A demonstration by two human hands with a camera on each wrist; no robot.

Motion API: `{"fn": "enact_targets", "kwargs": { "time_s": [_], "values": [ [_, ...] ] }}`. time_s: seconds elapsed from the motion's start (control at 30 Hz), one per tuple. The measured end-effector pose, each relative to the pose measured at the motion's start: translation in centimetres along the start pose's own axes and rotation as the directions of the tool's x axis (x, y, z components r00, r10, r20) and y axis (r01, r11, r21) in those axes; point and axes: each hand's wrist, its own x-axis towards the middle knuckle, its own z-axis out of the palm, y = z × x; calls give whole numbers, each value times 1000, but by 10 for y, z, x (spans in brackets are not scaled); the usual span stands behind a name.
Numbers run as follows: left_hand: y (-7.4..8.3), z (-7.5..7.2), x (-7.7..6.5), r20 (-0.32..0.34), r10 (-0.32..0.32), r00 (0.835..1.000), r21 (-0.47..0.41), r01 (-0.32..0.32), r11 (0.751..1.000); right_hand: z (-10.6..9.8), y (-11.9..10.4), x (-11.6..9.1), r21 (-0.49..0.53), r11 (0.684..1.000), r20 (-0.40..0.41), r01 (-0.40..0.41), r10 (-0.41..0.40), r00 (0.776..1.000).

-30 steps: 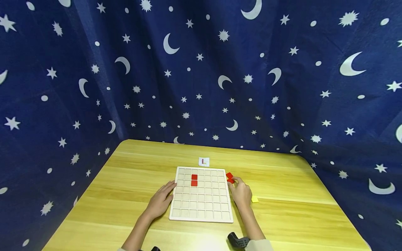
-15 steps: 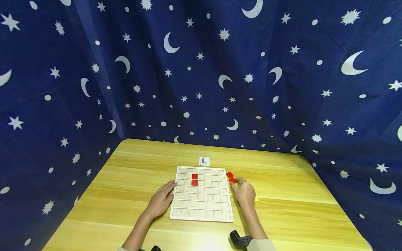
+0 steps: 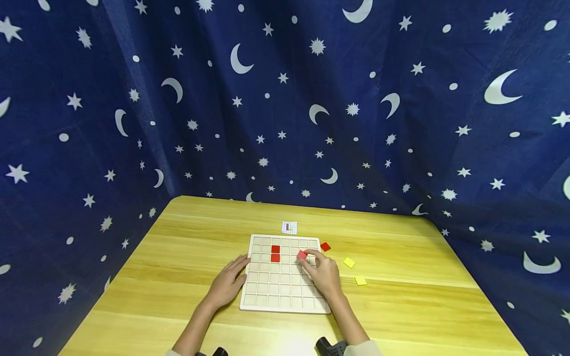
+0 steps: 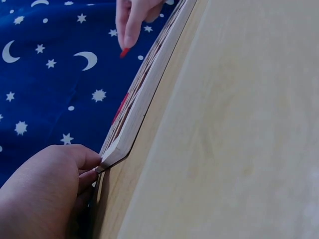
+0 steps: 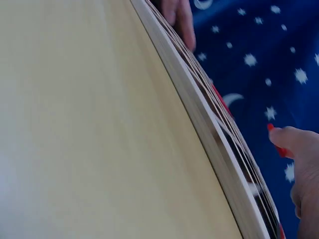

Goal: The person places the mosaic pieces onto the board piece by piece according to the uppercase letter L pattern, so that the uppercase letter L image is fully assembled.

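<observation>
A pale wooden grid board (image 3: 285,310) lies on the table, with two red square tiles (image 3: 275,253) in adjoining cells of one column. My left hand (image 3: 228,284) rests against the board's left edge with its fingers extended; in the left wrist view that hand (image 4: 47,186) touches the board near a corner. Above the board's right part, my right hand (image 3: 325,274) pinches another red square tile (image 3: 302,255) between thumb and fingertips. The right wrist view shows this tile (image 5: 277,143) held clear of the board surface.
One red tile (image 3: 325,246) lies off the board's upper right corner. Two yellow tiles (image 3: 349,262) are on the table to the right. A small card with a printed grid (image 3: 289,227) sits behind the board. Starry dark blue cloth (image 3: 285,113) hangs around the table.
My right hand has picked up the nearer red tile beside the board and carried it left over the grid. Both yellow tiles are now uncovered. The left hand has stayed in place.
</observation>
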Motion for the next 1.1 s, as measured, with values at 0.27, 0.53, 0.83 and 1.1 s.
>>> {"fn": "enact_targets", "kwargs": {
  "time_s": [0.27,0.53,0.83,1.1],
  "values": [
    [-1,2,1,-4,-1,1000,3,1,1000,17,-26,-5,72,997,258,-11,-8,966],
    [-1,2,0,-8,-3,1000,-1,3,1000,31,-35,-6,90,995,327,31,-59,943],
    [-1,1,0,-8,-1,1000,13,1,1000,37,-39,-3,76,997,328,23,-47,944],
    [-2,1,0,-10,-2,1000,20,2,1000,35,-44,-1,110,994,353,-20,-20,936]
  ]
}}
